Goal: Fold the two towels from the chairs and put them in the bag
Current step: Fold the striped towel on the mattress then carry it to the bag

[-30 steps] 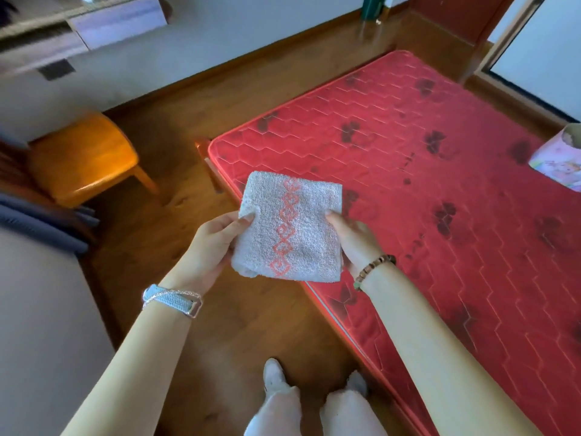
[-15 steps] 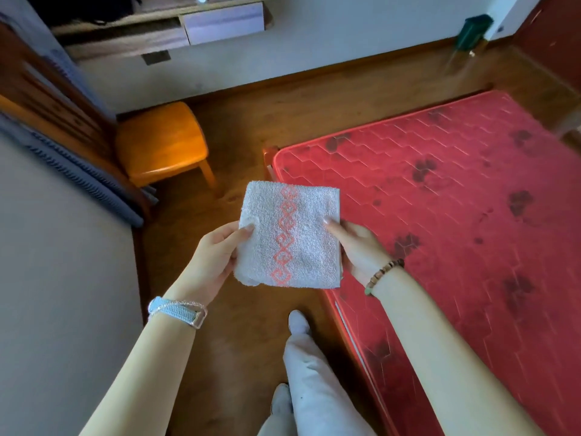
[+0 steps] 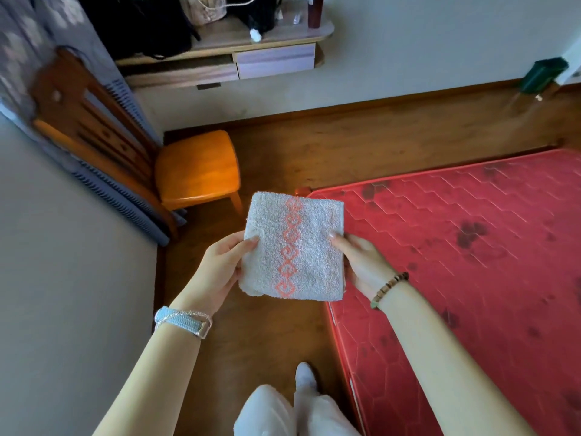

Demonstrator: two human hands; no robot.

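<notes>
Over wooden floor point(image 3: 345, 146) by red mattress point(image 3: 471, 262) corner | left hand point(image 3: 217, 272) pinches folded towel point(image 3: 311, 247) at left edge, thumb on top | right hand point(image 3: 361, 265) pinches right edge | towel flat in mid-air between hands | orange chair point(image 3: 196, 169) beyond | wall shelf point(image 3: 251, 48) farthest

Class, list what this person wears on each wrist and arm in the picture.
No sleeves show on either arm. The left hand has a pale blue woven band at its wrist, crossed by a thin silver chain. The right hand has a bracelet of brown wooden beads at its wrist, with one green bead.
</notes>
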